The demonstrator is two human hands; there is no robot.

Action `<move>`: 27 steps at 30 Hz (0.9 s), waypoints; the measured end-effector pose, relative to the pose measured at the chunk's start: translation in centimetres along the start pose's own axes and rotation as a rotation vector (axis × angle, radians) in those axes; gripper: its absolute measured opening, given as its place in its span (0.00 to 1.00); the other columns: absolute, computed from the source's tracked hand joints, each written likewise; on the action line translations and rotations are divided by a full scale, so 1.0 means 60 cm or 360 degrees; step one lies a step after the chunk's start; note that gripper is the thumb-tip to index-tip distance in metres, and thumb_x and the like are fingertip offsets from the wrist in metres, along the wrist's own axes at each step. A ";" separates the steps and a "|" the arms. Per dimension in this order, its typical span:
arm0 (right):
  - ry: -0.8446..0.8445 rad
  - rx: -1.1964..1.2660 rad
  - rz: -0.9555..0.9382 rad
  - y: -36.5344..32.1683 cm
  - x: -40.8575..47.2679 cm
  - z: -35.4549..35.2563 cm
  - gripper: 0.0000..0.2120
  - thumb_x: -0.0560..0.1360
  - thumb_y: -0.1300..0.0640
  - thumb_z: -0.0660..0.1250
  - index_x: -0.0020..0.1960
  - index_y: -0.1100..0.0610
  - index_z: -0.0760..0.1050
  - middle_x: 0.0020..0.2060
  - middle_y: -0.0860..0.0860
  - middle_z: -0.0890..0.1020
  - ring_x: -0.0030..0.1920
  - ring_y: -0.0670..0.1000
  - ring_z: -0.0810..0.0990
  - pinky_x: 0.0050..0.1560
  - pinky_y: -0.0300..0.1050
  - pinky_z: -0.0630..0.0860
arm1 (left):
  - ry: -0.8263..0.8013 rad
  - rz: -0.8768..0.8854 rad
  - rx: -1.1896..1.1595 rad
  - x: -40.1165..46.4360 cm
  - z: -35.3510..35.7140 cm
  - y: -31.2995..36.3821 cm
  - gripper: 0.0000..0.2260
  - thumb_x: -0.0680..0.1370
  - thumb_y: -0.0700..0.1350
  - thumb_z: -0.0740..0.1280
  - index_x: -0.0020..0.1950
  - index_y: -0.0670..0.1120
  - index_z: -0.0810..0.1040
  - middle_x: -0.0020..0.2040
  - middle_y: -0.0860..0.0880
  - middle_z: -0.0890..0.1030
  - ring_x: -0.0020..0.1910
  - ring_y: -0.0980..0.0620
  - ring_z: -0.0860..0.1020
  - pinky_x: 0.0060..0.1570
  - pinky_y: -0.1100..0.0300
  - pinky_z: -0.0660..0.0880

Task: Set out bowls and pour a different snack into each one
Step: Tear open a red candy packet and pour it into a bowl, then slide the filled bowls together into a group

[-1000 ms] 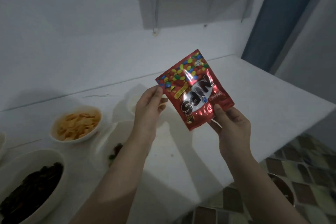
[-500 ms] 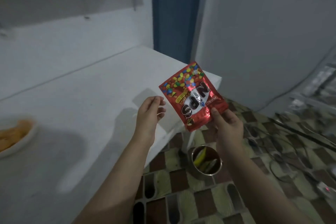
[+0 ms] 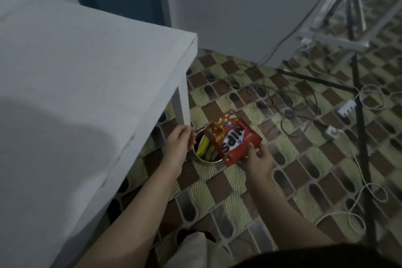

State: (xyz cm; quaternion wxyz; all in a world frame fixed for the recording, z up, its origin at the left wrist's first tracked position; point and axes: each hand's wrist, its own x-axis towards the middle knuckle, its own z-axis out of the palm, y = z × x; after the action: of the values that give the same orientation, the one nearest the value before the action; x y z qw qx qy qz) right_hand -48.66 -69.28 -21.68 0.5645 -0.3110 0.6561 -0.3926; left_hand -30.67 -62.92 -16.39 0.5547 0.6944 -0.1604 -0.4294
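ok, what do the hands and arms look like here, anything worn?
Both arms are bare up to the frame edge: no sleeves in view, no gloves, no watch, bands or rings visible on the left hand or the right hand. No markings show. The dim light hides finer detail.

Dim, bluish light; broad soft shadow on the table [image 3: 65, 84]; edges bowed and slightly blurred, perhaps from motion.
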 end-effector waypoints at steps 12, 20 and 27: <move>-0.0223 -0.1480 -0.0524 0.348 0.413 0.159 0.14 0.82 0.53 0.57 0.51 0.58 0.79 0.40 0.54 0.82 0.37 0.54 0.80 0.34 0.45 0.77 | -0.0051 -0.0183 0.0297 0.360 0.058 -0.410 0.09 0.83 0.45 0.59 0.53 0.45 0.78 0.43 0.49 0.78 0.39 0.55 0.75 0.35 0.66 0.72; -0.0243 -0.1296 -0.0361 0.455 0.463 0.236 0.26 0.84 0.47 0.54 0.78 0.56 0.58 0.53 0.54 0.81 0.53 0.54 0.81 0.51 0.52 0.78 | -0.0107 -0.0113 0.0415 0.462 0.077 -0.512 0.11 0.83 0.50 0.59 0.60 0.49 0.77 0.53 0.53 0.81 0.51 0.54 0.80 0.46 0.60 0.74; -0.0022 -0.0692 -0.0803 0.242 0.290 0.201 0.12 0.84 0.52 0.55 0.47 0.54 0.75 0.36 0.45 0.77 0.38 0.42 0.76 0.35 0.41 0.67 | -0.0076 0.0293 0.0385 0.328 0.096 -0.304 0.07 0.83 0.49 0.58 0.53 0.54 0.76 0.50 0.55 0.80 0.52 0.54 0.79 0.52 0.54 0.77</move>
State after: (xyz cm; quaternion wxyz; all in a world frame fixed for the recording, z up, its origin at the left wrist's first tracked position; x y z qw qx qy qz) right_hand -39.19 -78.81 -43.56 0.3743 -0.5796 0.6229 -0.3686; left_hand -28.34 -74.22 -41.25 0.5001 0.7280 -0.2872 -0.3707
